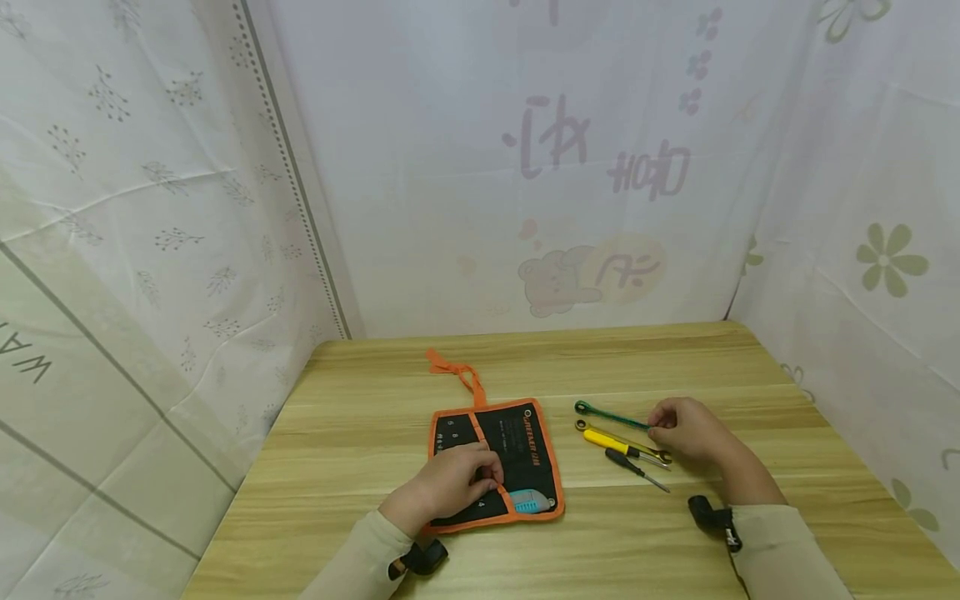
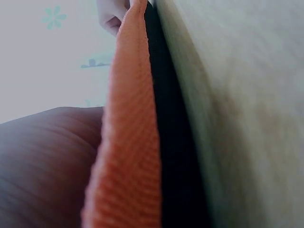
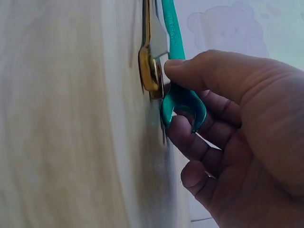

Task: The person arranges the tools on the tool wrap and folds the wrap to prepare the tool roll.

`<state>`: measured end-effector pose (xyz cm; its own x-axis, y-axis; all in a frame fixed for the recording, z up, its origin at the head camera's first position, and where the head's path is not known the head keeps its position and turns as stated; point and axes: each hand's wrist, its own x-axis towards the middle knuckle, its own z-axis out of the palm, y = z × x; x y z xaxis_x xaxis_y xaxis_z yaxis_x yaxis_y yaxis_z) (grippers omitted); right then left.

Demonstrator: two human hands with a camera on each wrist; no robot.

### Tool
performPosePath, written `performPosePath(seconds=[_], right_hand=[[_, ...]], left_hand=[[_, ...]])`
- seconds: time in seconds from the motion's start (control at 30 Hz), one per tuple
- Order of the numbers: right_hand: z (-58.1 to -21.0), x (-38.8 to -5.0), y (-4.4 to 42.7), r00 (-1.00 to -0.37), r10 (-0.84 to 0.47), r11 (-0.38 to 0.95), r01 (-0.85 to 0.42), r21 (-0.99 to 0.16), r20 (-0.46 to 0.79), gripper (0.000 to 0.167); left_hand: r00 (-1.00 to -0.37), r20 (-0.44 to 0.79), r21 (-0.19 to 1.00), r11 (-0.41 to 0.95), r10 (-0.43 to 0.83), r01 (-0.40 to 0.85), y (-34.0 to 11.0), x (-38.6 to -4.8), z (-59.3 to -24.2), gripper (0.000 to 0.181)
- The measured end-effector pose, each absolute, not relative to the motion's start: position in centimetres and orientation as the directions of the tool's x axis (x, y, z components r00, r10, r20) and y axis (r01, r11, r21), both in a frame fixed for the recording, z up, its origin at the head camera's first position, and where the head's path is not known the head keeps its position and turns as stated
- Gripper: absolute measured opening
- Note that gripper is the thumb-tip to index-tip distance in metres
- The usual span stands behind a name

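A black tool pouch [image 1: 517,442] with orange edging lies on the table, a grey and turquoise knife [image 1: 531,501] in its lower right part. My left hand [image 1: 452,482] pinches the orange edge of the pouch's pocket strip. At the right, my right hand [image 1: 692,429] holds the open end of a green wrench [image 1: 611,415]; in the right wrist view, thumb and fingers grip this green wrench [image 3: 183,102] close to its jaw. Beside it lie a gold wrench [image 1: 581,425], a yellow-handled tool [image 1: 606,442] and a black screwdriver [image 1: 624,459]. In the left wrist view, orange edging [image 2: 130,128] fills the middle.
An orange tie strap [image 1: 467,375] stretches from the pouch's top edge toward the back of the wooden table [image 1: 360,400]. Patterned white curtains [image 1: 420,167] hang behind the table and on both sides.
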<state>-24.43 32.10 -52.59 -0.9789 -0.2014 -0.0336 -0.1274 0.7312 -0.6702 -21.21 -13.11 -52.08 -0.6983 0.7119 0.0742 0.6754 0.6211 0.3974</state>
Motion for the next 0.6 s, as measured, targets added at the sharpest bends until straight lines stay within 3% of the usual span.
performPosePath(seconds=[0.17, 0.4, 0.6], right_hand=[[-52.68, -24.63, 32.47, -0.977, -0.215, 0.723, -0.153, -0.674, -0.009, 0.003], [-52.7, -24.65, 32.87, -0.977, -0.214, 0.724, -0.143, -0.675, -0.023, 0.015], [-52.74, -24.43, 32.89, -0.978, -0.204, 0.726, -0.121, -0.677, -0.043, 0.015]], left_hand=[[-0.697, 0.074, 0.397, 0.62, 0.713, 0.677, -13.16, -21.17, -52.08, 0.01], [-0.699, 0.08, 0.397, 0.62, 0.711, 0.677, -13.11, -21.14, -52.05, 0.011], [-0.699, 0.083, 0.401, 0.618, 0.711, 0.676, -13.08, -21.14, -52.04, 0.011]])
